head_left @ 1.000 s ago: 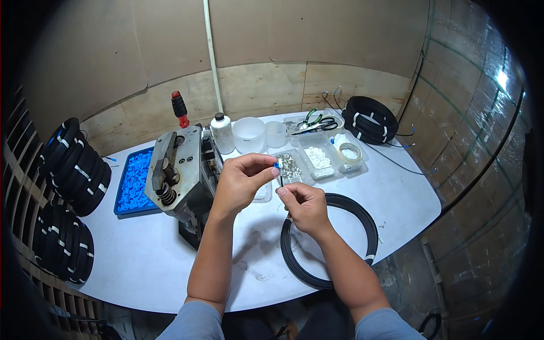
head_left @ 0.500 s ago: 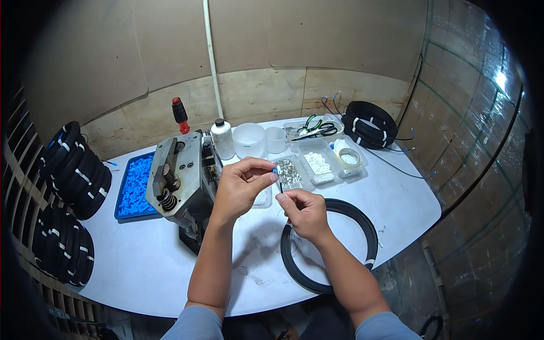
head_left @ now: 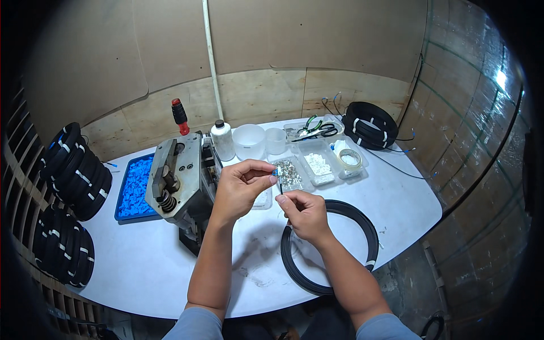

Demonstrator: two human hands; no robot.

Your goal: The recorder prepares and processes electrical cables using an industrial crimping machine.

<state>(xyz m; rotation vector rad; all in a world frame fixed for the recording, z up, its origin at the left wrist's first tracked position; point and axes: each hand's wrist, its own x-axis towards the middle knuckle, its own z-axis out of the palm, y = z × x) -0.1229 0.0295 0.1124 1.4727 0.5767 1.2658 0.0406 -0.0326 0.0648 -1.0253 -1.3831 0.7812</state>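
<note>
My left hand (head_left: 242,185) is raised over the white table (head_left: 141,266) and pinches a small blue part at its fingertips. My right hand (head_left: 304,212) sits just right of it and grips the thin end of a black cable (head_left: 281,187). The two fingertips almost touch. That cable runs down into a black coil (head_left: 371,238) lying flat on the table under my right forearm. A grey metal press machine (head_left: 177,182) stands just left of my left hand.
A blue tray of blue parts (head_left: 133,188) lies left of the machine. Clear tubs (head_left: 319,165) with small metal and white parts, a tape roll (head_left: 349,159), a white bottle (head_left: 222,140) and cups stand behind. Black cable coils (head_left: 371,123) sit at back right and hang at far left (head_left: 76,170).
Both hands have drifted slightly lower and closer together. The blue part and the cable end are nearer each other than before.
</note>
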